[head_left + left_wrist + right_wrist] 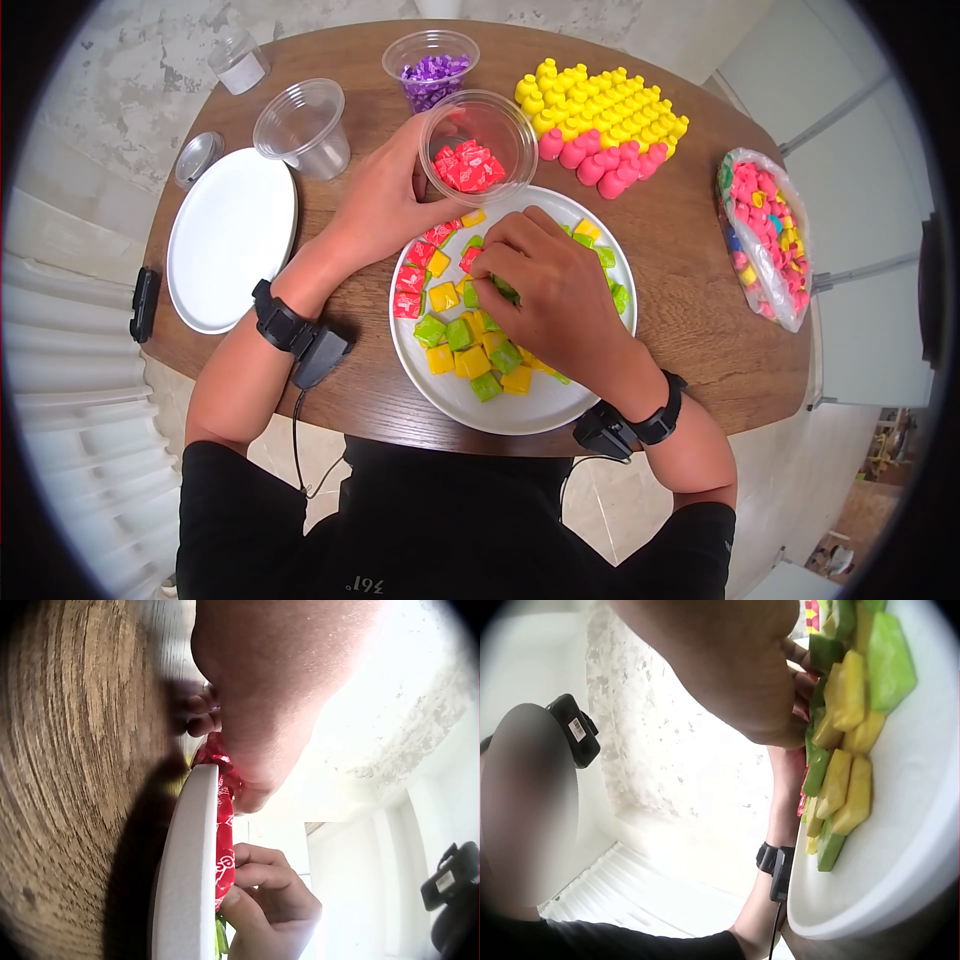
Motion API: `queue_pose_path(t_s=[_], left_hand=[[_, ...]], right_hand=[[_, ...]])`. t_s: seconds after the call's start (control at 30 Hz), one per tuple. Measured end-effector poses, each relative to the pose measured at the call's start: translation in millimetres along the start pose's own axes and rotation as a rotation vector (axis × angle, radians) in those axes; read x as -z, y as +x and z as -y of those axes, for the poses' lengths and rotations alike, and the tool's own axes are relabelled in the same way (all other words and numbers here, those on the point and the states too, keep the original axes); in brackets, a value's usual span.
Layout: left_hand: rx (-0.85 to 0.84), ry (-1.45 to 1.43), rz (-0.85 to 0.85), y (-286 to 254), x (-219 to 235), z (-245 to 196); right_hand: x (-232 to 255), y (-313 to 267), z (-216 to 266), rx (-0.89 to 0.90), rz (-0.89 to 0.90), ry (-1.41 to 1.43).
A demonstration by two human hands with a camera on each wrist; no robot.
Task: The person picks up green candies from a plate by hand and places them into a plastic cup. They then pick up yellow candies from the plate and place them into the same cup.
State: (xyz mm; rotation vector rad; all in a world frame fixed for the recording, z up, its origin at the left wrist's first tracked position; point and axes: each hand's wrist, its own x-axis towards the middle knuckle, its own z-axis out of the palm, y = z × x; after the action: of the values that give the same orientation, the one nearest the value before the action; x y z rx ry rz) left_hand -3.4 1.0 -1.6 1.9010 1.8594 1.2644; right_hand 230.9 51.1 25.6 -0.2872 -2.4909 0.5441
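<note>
My left hand (pixel 385 205) grips a clear plastic cup (pixel 520 150) by its side, over the far edge of a round white plate (pixel 420 390). Red wrapped candies (pixel 468 168) lie in the cup's bottom. Over the plate, my right hand (pixel 560 300) reaches in with bent fingers, and its thumb and forefinger pinch a red wrapped candy (pixel 225 874). Yellow candies (pixel 849 690) and green candies (pixel 892 667) cover the plate's middle, partly hidden under that hand. More red candies (pixel 408 304) line the plate's left rim.
Behind the left hand stand a cup of purple candies (pixel 435 80) and a clear cup (pixel 305 130). An oval white plate (pixel 230 240), a lid (pixel 200 158) and a jar (pixel 240 65) are at left. Yellow and pink bottles (pixel 600 110) stand back right; a filled bag (pixel 765 235) lies far right.
</note>
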Motion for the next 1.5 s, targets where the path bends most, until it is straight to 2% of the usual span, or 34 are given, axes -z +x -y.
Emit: queue_pose_path(t_s=[0.3, 0.6, 0.8, 1.07, 1.5], left_hand=[[-0.041, 0.009, -0.013, 0.4, -0.8, 1.5], [0.011, -0.027, 0.010, 0.0, 0.6, -1.9], [0.009, -0.010, 0.008, 0.0, 1.0, -2.4], [0.004, -0.017, 0.001, -0.1, 0.5, -2.8], [0.017, -0.013, 0.010, -0.2, 0.6, -2.5]], right_hand=[[-0.5, -0.2, 1.4, -0.042, -0.026, 0.077], [3.7, 1.5, 3.7, -0.052, -0.080, 0.153], [7.7, 2.5, 3.5, -0.051, -0.194, 0.172], [7.3, 2.3, 5.1, -0.185, -0.313, 0.234], [2.5, -0.8, 2.3, -0.215, -0.166, 0.205]])
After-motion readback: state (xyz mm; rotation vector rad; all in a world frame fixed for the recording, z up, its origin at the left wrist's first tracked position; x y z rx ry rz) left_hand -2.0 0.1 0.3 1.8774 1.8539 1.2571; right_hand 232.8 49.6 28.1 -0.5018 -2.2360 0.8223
